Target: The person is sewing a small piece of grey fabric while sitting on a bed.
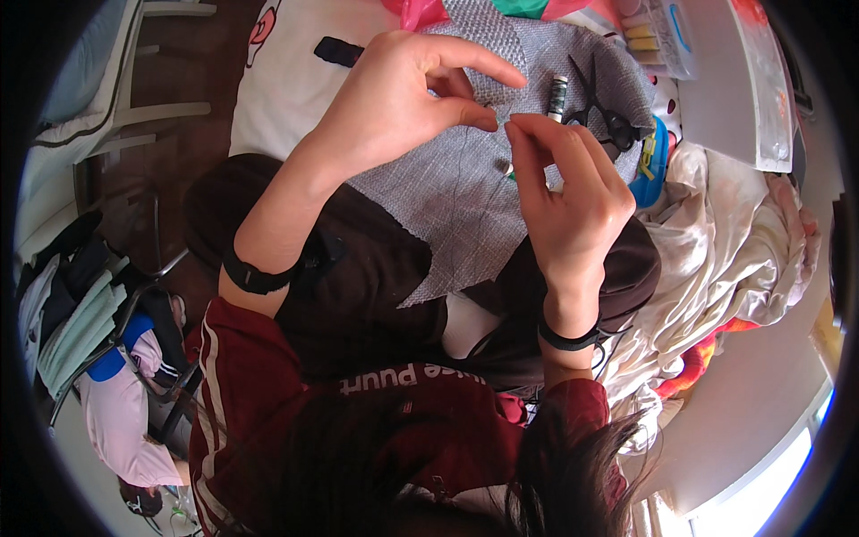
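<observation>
Dark hair (559, 456) hangs closest to the camera, at the lower edge. Our right hand (577, 174) has thumb and forefinger pinched together; what sits between them is too fine to make out. Our left hand (394, 103) is loose just beside it, forefinger stretched out and apart from the thumb. Below the fingers, thin dark thread (460, 166) trails over the grey woven cloth (483, 237), whose corner reaches our lap. Just beyond the right hand a dark spool (558, 95) rests on the cloth, with black scissors (591, 101) beside it, and farther right we see a blue container (660, 170). Crumpled pale fabric (716, 242) lies off to our right.
</observation>
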`<action>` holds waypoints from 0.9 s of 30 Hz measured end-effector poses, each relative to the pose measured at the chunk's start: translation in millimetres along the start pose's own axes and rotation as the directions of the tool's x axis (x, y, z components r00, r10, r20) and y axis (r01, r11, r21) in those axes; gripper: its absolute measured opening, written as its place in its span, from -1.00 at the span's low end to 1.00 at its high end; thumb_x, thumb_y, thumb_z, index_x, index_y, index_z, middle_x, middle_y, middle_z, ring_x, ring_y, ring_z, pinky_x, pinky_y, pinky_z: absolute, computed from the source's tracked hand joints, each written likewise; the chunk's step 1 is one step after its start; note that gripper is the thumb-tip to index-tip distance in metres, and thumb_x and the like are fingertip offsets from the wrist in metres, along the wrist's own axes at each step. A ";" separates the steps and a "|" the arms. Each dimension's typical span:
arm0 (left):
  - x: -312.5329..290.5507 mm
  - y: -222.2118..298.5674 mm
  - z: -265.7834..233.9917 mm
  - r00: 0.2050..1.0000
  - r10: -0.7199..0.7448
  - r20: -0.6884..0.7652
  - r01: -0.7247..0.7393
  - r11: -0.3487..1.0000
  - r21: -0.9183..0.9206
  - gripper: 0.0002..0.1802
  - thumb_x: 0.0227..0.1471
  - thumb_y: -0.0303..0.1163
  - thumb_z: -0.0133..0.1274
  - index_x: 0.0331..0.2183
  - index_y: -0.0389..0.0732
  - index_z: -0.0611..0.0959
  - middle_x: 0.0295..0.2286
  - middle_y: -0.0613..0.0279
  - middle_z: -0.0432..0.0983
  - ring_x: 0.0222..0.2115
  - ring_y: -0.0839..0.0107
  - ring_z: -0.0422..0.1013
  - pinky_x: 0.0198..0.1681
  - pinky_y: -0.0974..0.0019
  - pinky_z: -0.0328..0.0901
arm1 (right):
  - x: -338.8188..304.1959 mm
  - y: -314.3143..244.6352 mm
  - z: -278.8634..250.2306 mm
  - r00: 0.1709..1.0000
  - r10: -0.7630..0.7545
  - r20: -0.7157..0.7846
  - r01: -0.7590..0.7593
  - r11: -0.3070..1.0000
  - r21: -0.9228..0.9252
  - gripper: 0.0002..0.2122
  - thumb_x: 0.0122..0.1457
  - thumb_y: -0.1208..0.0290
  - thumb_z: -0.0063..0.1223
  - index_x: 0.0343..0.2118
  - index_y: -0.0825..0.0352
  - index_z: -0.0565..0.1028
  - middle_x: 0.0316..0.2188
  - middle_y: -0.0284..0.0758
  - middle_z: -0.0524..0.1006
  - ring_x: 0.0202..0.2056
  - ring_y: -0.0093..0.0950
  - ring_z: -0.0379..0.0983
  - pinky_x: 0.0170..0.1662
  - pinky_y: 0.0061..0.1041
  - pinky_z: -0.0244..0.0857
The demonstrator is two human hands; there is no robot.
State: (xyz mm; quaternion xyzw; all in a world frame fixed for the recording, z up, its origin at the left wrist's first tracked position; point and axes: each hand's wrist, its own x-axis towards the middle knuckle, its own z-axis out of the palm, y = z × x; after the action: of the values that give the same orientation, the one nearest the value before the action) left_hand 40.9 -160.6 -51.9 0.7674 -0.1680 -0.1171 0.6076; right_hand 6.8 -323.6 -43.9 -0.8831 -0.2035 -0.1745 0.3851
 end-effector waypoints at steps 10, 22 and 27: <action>0.3 3.1 0.5 1.000 -0.006 0.013 0.007 1.000 -0.016 -0.67 -0.23 -0.73 0.00 -0.30 -0.30 0.54 -0.46 0.21 0.50 -0.51 0.55 0.45 -0.41 0.55 0.35 | -0.5 -0.2 0.6 0.999 0.024 0.021 -0.024 1.000 -0.014 -0.89 -0.13 0.60 0.09 -0.51 0.35 0.40 -0.70 -0.34 0.30 -0.70 -0.43 0.30 -0.64 -0.51 0.17; -0.4 4.5 -3.0 0.996 -0.047 0.081 0.052 0.997 -0.060 -0.65 -0.29 -0.75 0.02 -0.33 -0.28 0.56 -0.45 0.20 0.51 -0.51 0.52 0.46 -0.40 0.52 0.36 | -0.4 -1.1 -0.8 0.998 -0.020 0.062 0.021 1.000 -0.015 -0.84 -0.17 0.57 0.13 -0.47 0.35 0.42 -0.65 -0.33 0.36 -0.64 -0.43 0.35 -0.59 -0.52 0.23; 2.4 7.4 -10.2 0.987 -0.023 0.159 0.065 0.961 -0.268 -0.70 -0.28 -0.72 0.07 -0.35 -0.35 0.55 -0.41 0.17 0.51 -0.52 0.51 0.45 -0.43 0.52 0.37 | 0.6 -2.8 -11.8 0.987 0.149 -0.059 -0.128 0.956 0.266 -0.86 -0.05 0.57 0.04 -0.37 0.40 0.43 -0.54 -0.32 0.45 -0.57 -0.58 0.39 -0.51 -0.67 0.25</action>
State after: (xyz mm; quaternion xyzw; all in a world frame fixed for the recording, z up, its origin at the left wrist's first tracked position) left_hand 46.2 -153.9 -42.3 0.6687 -0.1796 -0.2115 0.6899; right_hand 4.2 -330.6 -34.4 -0.8293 -0.1470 -0.1531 0.5169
